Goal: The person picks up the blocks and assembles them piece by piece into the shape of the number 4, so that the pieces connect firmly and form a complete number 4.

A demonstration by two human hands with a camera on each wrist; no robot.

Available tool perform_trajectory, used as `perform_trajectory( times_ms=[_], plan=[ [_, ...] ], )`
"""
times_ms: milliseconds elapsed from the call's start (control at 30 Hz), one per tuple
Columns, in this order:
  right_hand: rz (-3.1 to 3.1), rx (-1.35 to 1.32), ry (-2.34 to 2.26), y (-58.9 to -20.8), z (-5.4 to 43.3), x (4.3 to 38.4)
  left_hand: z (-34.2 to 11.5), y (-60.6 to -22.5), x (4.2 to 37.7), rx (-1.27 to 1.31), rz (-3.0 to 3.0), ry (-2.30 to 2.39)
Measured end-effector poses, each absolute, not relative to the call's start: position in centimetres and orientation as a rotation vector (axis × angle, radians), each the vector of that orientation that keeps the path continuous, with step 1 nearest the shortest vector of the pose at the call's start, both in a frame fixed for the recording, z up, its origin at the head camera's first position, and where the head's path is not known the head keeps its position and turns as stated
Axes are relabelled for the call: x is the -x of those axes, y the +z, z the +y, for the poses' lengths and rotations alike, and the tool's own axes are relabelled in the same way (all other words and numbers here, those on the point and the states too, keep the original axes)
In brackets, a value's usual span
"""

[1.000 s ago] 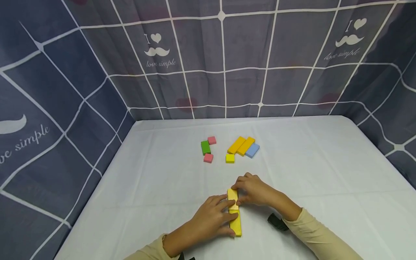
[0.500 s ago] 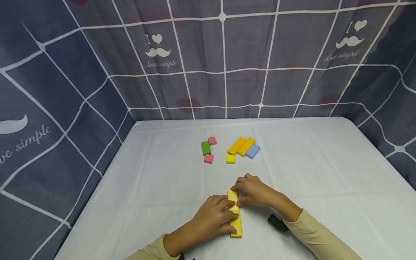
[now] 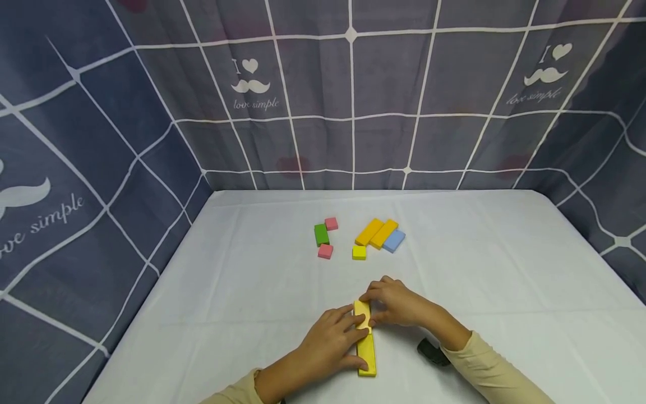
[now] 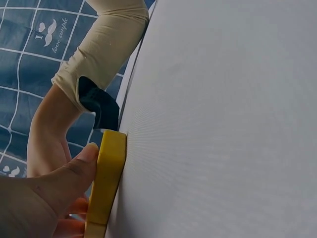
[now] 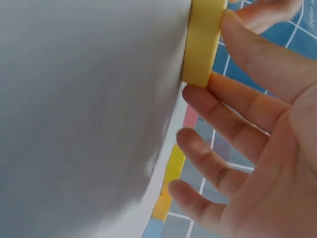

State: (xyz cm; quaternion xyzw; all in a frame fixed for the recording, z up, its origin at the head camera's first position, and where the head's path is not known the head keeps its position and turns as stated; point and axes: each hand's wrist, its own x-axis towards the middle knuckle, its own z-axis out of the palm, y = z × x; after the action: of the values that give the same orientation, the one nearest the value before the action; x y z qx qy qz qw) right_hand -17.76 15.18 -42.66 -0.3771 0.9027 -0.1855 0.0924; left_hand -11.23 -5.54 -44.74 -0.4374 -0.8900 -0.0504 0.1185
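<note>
Two yellow blocks lie end to end in the head view, a paler far yellow block [image 3: 361, 308] and a longer near yellow block [image 3: 367, 359]. My left hand [image 3: 328, 342] comes from the left, its spread fingers resting over the blocks around their joint. In the left wrist view its thumb [image 4: 81, 163] touches the near block's face. My right hand [image 3: 398, 303] holds the far block at its far end and right side. The right wrist view shows the right thumb [image 5: 247, 42] on one face and fingertips at the block's end.
Beyond the hands lie a green block [image 3: 321, 235], two pink blocks, a small yellow block [image 3: 359, 253], two orange blocks [image 3: 384, 234] and a blue block [image 3: 394, 240]. A dark strap piece [image 3: 432, 352] is by the right wrist. Gridded curtains surround the white table [image 3: 242, 269].
The whole head view has shifted slightly downward in the frame. Both hands stay at the two yellow blocks, with only slight shifts of the left fingers. The other blocks keep their places.
</note>
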Motion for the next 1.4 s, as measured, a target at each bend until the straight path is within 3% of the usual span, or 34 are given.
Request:
perform_trajectory(
  times_ms=[600,1400],
  plan=[
    [2.839,0.972,-0.627,-42.8,14.4,23.1,-5.7,-45.2,10.6,1.304,-2.633,-0.144],
    [2.764,0.934,-0.641,-42.7,14.4,24.3,-5.9,-44.9,11.2,1.282,-2.595,-0.140]
  ],
)
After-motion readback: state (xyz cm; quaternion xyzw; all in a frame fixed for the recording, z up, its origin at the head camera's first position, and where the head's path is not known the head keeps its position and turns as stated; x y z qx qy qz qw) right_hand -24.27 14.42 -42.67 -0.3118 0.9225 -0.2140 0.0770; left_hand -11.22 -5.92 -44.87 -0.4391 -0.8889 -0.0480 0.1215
